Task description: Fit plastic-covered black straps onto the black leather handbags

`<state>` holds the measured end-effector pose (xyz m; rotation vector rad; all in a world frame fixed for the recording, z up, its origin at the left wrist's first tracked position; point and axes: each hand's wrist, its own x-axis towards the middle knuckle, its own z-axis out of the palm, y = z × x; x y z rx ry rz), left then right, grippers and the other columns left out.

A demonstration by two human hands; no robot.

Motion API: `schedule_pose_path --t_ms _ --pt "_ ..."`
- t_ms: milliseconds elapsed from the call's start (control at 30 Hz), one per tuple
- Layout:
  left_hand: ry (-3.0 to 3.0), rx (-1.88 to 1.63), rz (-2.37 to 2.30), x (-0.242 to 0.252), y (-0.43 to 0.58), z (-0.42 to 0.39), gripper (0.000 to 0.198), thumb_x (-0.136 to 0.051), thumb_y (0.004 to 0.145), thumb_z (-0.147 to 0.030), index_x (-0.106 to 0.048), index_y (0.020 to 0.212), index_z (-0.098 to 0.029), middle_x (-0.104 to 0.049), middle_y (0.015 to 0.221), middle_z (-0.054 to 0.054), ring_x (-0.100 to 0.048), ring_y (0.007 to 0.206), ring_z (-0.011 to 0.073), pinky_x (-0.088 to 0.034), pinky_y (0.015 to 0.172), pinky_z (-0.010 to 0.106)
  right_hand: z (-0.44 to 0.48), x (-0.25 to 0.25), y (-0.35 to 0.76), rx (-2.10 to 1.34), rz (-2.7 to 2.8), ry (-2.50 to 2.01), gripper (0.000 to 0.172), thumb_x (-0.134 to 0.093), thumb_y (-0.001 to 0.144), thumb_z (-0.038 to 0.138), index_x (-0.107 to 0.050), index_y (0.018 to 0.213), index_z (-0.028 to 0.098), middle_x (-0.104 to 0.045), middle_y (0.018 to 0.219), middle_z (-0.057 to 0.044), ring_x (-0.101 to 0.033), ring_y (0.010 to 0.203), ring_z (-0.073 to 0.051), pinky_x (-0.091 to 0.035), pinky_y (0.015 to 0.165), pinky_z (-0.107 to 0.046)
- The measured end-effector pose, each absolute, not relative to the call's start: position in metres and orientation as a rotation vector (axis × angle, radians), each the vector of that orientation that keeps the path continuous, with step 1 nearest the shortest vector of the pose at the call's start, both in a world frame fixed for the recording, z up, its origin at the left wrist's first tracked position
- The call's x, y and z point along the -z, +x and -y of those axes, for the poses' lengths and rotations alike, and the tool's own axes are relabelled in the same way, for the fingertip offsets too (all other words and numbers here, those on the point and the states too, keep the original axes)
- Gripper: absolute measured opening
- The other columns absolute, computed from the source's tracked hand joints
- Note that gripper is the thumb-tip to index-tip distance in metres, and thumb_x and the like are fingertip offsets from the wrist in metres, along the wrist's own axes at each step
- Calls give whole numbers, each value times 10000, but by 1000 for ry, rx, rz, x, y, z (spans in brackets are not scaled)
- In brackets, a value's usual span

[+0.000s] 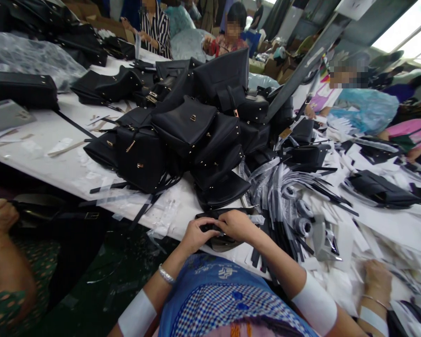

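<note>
Pinching narrowly, the left hand (197, 235) and right hand (237, 225) are holding a black leather-like bag (224, 244), lying crosswise beneath their fingers (206, 220).

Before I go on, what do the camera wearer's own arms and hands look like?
The left hand and right hand are gloveless. A shiny silver bracelet circles the left wrist; the right wrist shows none. Each arm wears a wide, plain white band.

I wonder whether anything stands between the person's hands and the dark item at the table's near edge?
Nothing visible does: the left hand and right hand are both at the dark item. The black bags are piled beyond it, not in between.
</note>
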<state>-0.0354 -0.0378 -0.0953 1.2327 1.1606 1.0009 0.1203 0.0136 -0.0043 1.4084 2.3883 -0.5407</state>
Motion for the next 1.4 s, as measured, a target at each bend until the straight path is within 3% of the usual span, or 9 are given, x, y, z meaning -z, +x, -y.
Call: schedule_pose_path --t_ms 433,533,633,800,1100,1167,1267,1333,1400 --pt "1262 -1009 -1206 89 -35 33 264 -771 685 -202 -746 948 -207 -745 982 52 -671 959 224 -507 918 339 -12 -7 121 382 -2419 1434 395 -398 974 440 -691 833 216 -735 792 -73 -684 762 -235 -382 612 -283" --pt "1279 -1032 -1222 86 -41 32 276 -728 744 -233 -730 1020 -221 -726 1068 58 -647 1040 226 -477 980 357 -8 -5 120 413 -2513 1477 333 -484 932 490 -664 978 214 -733 884 -72 -674 825 -239 -411 697 -298" --pt "1230 -1077 -1219 82 -50 34 349 -724 747 -234 -697 1095 -218 -682 1176 71 -612 1118 228 -450 1026 371 -5 -2 125 416 -2637 1469 429 -664 812 503 -616 1119 207 -710 1026 -82 -634 966 -266 -400 843 -339" --pt "916 -1095 -1152 82 -49 38 394 -701 760 -246 -650 1143 -167 -688 1153 104 -635 1089 225 -467 1011 391 -7 8 130 504 -2610 1368 206 -671 812 340 -680 964 203 -725 964 -67 -635 950 -241 -362 920 -354" --pt "830 -1039 -1694 141 -132 56 351 -722 695 -319 -684 995 -141 -742 982 116 -688 980 263 -490 976 458 -17 3 142 507 -2606 1412 180 -647 817 276 -706 975 211 -740 901 -62 -648 926 -243 -232 1090 -446" --pt "984 -941 -1774 144 -142 60 307 -690 722 -319 -697 981 -154 -739 998 121 -682 992 288 -487 972 486 -17 0 139 557 -2695 1424 226 -645 830 248 -690 1050 220 -735 970 -60 -638 982 -240 -213 1111 -463" --pt "1409 -896 -1808 122 -123 55 286 -637 794 -324 -706 1045 -206 -697 1147 112 -606 1140 300 -415 1051 487 -10 -10 140 622 -2909 1527 445 -627 852 206 -559 1290 238 -620 1284 -86 -533 1202 -249 -176 1142 -495" --pt "1620 -928 -1688 96 -95 44 324 -578 860 -337 -667 1155 -238 -657 1240 88 -555 1214 269 -382 1086 441 1 -18 148 719 -2997 1704 459 -607 880 254 -519 1331 237 -561 1355 -96 -491 1252 -247 -262 1120 -466" --pt "1707 -899 -1484 71 -65 31 361 -519 906 -350 -616 1240 -254 -643 1269 67 -557 1213 239 -393 1075 392 18 -17 161 931 -2912 1985 299 -553 918 353 -625 1174 218 -664 1173 -100 -592 1107 -237 -420 995 -397"
